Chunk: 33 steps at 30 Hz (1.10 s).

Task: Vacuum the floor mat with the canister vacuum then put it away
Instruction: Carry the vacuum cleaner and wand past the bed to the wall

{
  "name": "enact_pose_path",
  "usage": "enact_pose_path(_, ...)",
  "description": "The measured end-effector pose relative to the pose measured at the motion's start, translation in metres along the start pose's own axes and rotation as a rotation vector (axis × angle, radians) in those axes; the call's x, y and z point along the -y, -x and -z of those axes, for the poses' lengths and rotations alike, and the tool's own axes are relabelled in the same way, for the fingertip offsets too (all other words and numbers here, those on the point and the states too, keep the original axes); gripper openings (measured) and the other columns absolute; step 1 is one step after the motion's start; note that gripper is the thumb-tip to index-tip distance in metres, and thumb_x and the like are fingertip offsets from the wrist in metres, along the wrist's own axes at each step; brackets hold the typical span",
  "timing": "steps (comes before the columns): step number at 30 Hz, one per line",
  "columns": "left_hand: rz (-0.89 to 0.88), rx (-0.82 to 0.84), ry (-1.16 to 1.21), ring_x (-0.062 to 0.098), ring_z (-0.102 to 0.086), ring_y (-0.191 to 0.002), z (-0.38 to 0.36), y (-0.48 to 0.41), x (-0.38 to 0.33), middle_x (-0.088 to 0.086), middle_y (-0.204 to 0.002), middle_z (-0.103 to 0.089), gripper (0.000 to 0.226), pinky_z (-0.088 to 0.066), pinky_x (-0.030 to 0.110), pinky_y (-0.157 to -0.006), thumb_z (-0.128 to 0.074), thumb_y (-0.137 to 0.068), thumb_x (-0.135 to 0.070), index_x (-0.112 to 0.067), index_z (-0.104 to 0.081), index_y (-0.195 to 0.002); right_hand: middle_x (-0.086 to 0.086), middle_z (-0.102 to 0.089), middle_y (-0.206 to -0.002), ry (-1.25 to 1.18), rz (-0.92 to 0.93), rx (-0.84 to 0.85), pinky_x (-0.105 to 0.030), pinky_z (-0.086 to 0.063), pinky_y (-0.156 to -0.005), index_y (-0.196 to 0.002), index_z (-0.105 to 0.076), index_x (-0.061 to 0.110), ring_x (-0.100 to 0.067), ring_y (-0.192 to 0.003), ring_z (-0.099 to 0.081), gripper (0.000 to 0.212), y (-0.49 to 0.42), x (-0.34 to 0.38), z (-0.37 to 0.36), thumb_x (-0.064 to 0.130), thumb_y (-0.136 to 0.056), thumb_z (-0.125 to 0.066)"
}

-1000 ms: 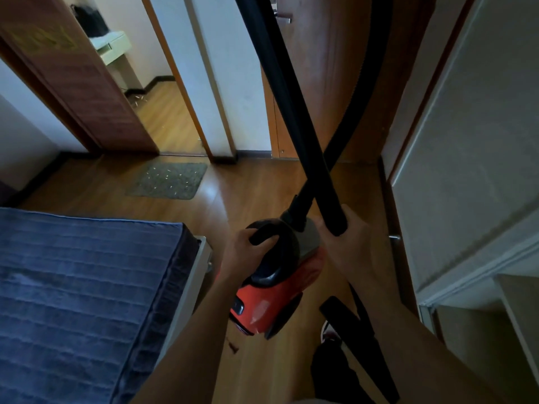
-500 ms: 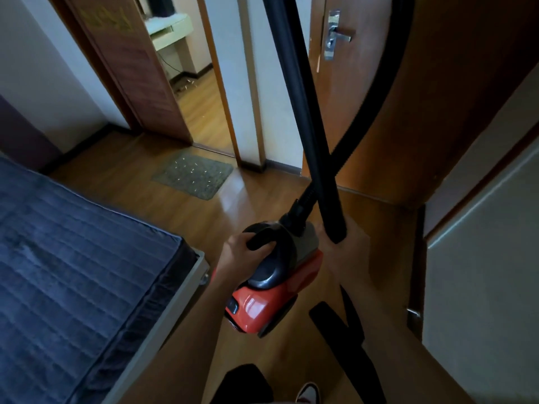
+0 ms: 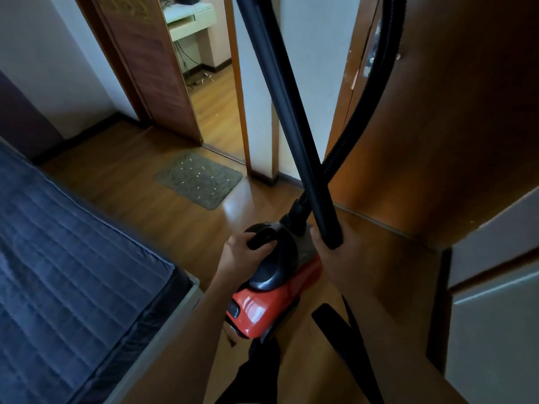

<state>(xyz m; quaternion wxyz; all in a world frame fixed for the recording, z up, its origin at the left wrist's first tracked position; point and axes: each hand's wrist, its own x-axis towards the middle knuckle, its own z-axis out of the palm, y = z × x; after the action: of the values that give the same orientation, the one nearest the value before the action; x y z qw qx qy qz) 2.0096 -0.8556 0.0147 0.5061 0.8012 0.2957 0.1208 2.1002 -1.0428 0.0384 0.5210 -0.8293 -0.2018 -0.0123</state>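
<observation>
From the head view, my left hand (image 3: pixel 240 253) was clenched around the black handle of the red canister vacuum (image 3: pixel 272 290), carried off the wooden floor (image 3: pixel 140 182). My right hand (image 3: pixel 339 262) gripped the lower end of the black wand (image 3: pixel 287 112), which crossed the ribbed hose (image 3: pixel 366 103). Compared with a second earlier, the floor mat (image 3: pixel 199 179), speckled with pale bits, lay closer and more central ahead of me, by the doorway (image 3: pixel 210 83); the blue mattress (image 3: pixel 67 284) had slid leftward.
</observation>
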Motion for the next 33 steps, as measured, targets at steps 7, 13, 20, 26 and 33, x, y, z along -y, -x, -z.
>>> enact_pose_path(7,0.044,0.031,0.037,0.007,-0.054,-0.049,0.026,-0.142,0.003,0.0,-0.055,-0.065,0.018,-0.047,0.04,-0.049,-0.079,-0.08,-0.028,-0.02,-0.071,-0.066,0.001,-0.069,-0.08,0.0,-0.013,0.068,-0.021,-0.055,-0.069,-0.097,-0.069,0.015,-0.007,-0.078,-0.066,0.024,-0.141,0.005,-0.093,0.038,-0.09,-0.074)
enact_pose_path(13,0.046,-0.026,0.009,0.011,-0.056,-0.051,0.058,-0.236,0.001,0.009,-0.063,-0.068,0.019,-0.049,0.044,-0.052,-0.078,-0.082,-0.029,-0.013,-0.073,-0.073,0.009,-0.063,-0.074,-0.026,0.034,0.049,-0.001,-0.041,-0.065,-0.095,-0.069,0.017,0.015,-0.075,-0.06,0.014,-0.228,0.031,-0.157,0.022,-0.087,-0.079)
enact_pose_path(20,0.095,-0.146,-0.009,0.02,-0.063,-0.053,0.098,-0.323,0.019,0.008,-0.061,-0.069,0.022,-0.053,0.049,-0.055,-0.079,-0.08,-0.033,-0.014,-0.073,-0.07,0.005,-0.068,-0.073,-0.032,0.118,0.135,-0.004,-0.04,-0.06,-0.094,-0.071,0.018,0.007,-0.073,-0.061,0.009,-0.312,0.042,-0.213,0.023,-0.089,-0.076)
enact_pose_path(26,0.146,-0.259,-0.022,0.025,-0.068,-0.06,0.125,-0.388,0.016,0.006,-0.063,-0.07,0.023,-0.055,0.048,-0.058,-0.078,-0.081,-0.033,-0.014,-0.073,-0.069,0.01,-0.055,-0.06,-0.075,0.193,0.231,-0.005,-0.038,-0.055,-0.078,-0.063,0.017,0.001,-0.064,-0.059,0.017,-0.389,0.041,-0.277,0.02,-0.087,-0.078)
enact_pose_path(33,0.263,-0.423,-0.002,0.023,-0.071,-0.065,0.154,-0.488,0.02,0.005,-0.068,-0.073,0.019,-0.058,0.044,-0.061,-0.078,-0.082,-0.031,-0.014,-0.075,-0.074,0.019,-0.061,-0.071,-0.152,0.292,0.392,-0.005,-0.042,-0.061,-0.105,-0.072,0.017,0.007,-0.069,-0.061,0.02,-0.502,0.041,-0.36,0.029,-0.088,-0.073)
